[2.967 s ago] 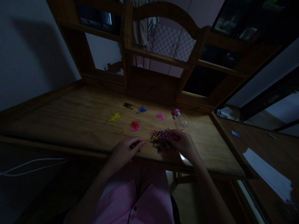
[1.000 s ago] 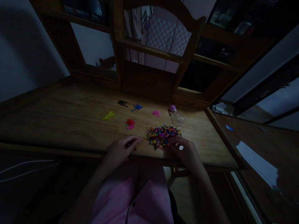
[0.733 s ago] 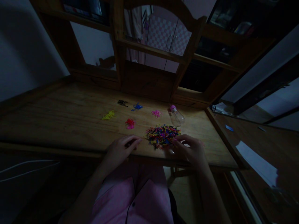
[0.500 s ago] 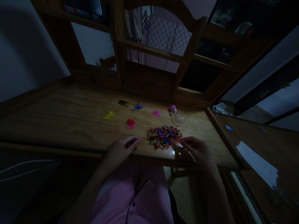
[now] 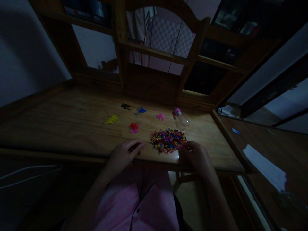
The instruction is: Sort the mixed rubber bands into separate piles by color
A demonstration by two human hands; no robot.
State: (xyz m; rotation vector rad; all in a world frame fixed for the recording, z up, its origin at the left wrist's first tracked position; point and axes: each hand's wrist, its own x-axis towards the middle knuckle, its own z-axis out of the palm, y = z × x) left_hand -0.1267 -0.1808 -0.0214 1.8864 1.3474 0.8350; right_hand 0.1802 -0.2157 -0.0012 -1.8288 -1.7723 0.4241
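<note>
A heap of mixed coloured small elastic bands (image 5: 167, 140) lies near the front edge of the wooden desk (image 5: 72, 125). My right hand (image 5: 196, 155) rests at the heap's right edge with its fingers curled inward; what they pinch is too dark to see. My left hand (image 5: 125, 153) lies on the desk edge left of the heap, fingers stretched forward and flat. Beyond the heap sit small single-colour clusters: yellow (image 5: 111, 119), black (image 5: 125, 106), blue (image 5: 140, 110), red (image 5: 133, 127) and pink (image 5: 160, 116).
A small clear bottle with a pink cap (image 5: 181, 118) lies on its side behind the heap. A wooden shelf frame (image 5: 154, 53) rises at the desk's back. White cables (image 5: 29, 171) hang at the lower left. A white sheet (image 5: 264, 166) lies on the floor at right.
My right hand drew back from the top of the heap, swung out to the right, then came in again to the heap's right edge. My left hand stayed put.
</note>
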